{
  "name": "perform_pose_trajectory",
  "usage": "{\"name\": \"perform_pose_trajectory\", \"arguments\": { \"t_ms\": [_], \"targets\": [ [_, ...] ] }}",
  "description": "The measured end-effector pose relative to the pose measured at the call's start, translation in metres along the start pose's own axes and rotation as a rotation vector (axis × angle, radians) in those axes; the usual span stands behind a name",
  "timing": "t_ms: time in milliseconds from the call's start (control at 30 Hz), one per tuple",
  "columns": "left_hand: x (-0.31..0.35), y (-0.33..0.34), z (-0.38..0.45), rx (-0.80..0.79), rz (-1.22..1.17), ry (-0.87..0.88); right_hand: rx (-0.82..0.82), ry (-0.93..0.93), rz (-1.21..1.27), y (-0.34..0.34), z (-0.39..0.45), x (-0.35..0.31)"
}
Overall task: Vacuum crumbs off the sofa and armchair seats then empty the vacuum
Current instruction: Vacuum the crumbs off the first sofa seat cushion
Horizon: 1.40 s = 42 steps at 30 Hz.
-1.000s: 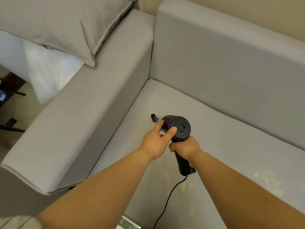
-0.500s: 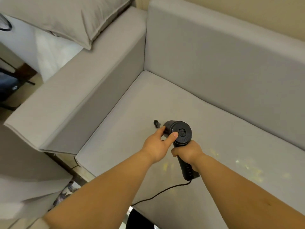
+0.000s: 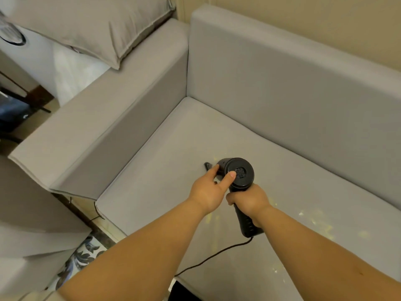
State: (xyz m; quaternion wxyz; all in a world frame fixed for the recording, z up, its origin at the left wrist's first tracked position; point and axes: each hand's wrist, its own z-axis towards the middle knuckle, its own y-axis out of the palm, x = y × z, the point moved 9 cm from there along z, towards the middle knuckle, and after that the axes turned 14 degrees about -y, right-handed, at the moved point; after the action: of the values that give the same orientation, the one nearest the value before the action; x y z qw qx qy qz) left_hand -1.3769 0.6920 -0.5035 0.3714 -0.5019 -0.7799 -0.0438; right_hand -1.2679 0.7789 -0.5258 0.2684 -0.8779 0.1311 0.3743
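A black handheld vacuum [image 3: 239, 173] points down at the grey sofa seat [image 3: 165, 170], its small nozzle touching the cushion. My right hand [image 3: 246, 199] is wrapped around the vacuum's handle. My left hand [image 3: 208, 189] steadies the round body, thumb on the back cap and fingers on its side. Pale yellow crumbs [image 3: 321, 224] lie scattered on the seat to the right of the vacuum, with a few near the nozzle. A black cord [image 3: 212, 257] runs from the handle's end over the seat's front edge.
The sofa's left armrest [image 3: 104, 118] and backrest [image 3: 293, 88] wall in the seat corner. A grey pillow [image 3: 95, 25] lies on top of the armrest's far end. A second grey upholstered piece [image 3: 28, 224] stands at the lower left, with patterned floor [image 3: 86, 255] between.
The view has drifted back and to the left, so more of the seat front and floor shows. Both hands keep the same hold on the vacuum, which has shifted slightly over the seat.
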Motion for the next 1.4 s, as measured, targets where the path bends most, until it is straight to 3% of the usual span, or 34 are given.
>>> {"name": "perform_pose_trajectory", "arguments": {
  "t_ms": [267, 533, 1033, 1400],
  "targets": [
    [0.06, -0.03, 0.076, -0.036, 0.005, 0.066, 0.102, -0.011, 0.071, -0.013, 0.076, -0.05],
    [0.072, -0.048, 0.139, -0.132, 0.039, 0.04, 0.113, 0.085, 0.073, 0.001, 0.133, -0.063],
    [0.045, -0.017, 0.11, -0.159, 0.055, 0.027, 0.116, 0.131, 0.057, -0.001, 0.099, -0.033],
    [-0.001, 0.037, 0.032, -0.155, 0.041, -0.012, 0.045, 0.106, 0.046, -0.01, 0.018, 0.026]
  ]
}}
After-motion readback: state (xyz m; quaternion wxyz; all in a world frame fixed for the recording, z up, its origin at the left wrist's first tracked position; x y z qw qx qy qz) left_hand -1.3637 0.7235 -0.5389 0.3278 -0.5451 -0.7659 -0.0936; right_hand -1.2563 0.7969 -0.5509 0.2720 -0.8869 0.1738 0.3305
